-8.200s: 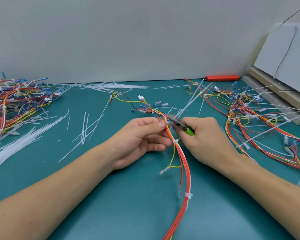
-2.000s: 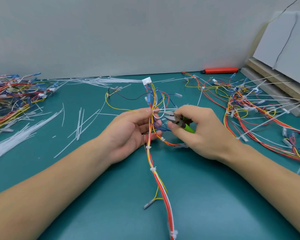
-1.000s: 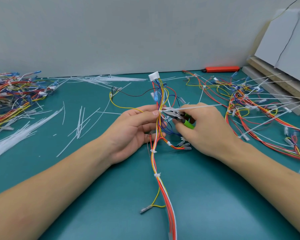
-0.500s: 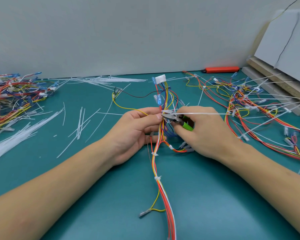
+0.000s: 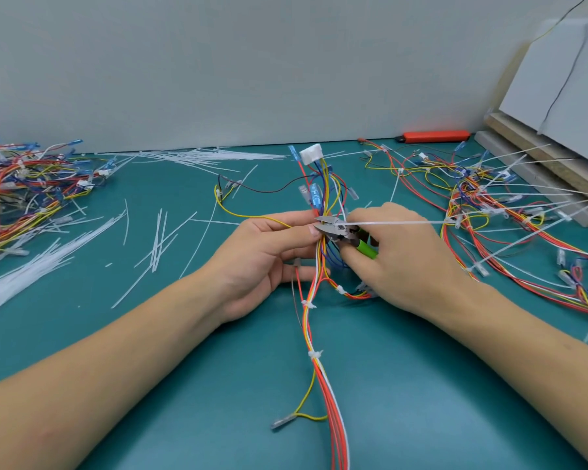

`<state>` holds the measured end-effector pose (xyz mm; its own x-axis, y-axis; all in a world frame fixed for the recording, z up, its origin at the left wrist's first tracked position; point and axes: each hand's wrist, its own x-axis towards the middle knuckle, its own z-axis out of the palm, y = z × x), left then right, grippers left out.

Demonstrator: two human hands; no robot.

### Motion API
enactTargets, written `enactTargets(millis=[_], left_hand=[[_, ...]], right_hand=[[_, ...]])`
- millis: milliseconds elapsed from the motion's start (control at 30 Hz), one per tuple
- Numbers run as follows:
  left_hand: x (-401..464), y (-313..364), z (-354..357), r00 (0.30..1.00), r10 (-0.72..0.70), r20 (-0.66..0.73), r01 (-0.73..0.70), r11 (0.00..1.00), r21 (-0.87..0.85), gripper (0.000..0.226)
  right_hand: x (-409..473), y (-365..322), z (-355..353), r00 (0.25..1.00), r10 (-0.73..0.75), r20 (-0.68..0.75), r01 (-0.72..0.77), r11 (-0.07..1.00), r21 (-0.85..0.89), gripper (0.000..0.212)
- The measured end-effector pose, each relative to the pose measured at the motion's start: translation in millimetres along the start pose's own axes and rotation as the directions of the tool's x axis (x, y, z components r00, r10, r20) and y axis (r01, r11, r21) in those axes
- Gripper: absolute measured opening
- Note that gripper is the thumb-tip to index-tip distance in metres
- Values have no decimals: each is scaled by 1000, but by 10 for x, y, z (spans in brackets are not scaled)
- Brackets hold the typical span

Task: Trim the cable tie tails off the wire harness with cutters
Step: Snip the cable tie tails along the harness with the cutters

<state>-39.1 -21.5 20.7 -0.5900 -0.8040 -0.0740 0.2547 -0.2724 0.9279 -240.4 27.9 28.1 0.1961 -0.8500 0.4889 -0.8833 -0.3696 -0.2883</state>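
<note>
We see the left hand (image 5: 263, 252) pinching the wire harness (image 5: 319, 310) just under its fan of branch wires, fingers curled on the bundle. The right hand (image 5: 401, 256) has its grip wrapped round the green handles of the cutters (image 5: 340, 230), whose blades stand slightly apart at the bundle, right against the left fingertips. A long white cable tie tail (image 5: 398, 223) leaves the tie there and runs almost level out to the right, across the right hand, toward the untrimmed harnesses (image 5: 510, 215) lying on the counter (image 5: 404, 385).

The harness is held above the middle of the counter, long axis running away from us: the white connector (image 5: 311, 154) points at the far wall, the trunk trails back to the near edge.

We judge two risks. The blades sit close among thin coloured wires, so a closing cut placed a little low could nick insulation. They also sit beside the left fingertips, which a slip could catch. The freed tail may spring off among the cut tails (image 5: 157, 239).
</note>
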Motion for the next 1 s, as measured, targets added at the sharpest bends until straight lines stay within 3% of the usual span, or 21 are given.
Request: enactTargets(millis=[300,1000], left_hand=[[-5,7,-35,992,-26,122,23,1000,19,32],[-8,-14,-56,995,-8,100,3,998,55,36]], right_hand=[[6,2,-13,1000,-16,14,16,1000,2,18],[-12,-33,8,998,61,6,-61,997,42,27]])
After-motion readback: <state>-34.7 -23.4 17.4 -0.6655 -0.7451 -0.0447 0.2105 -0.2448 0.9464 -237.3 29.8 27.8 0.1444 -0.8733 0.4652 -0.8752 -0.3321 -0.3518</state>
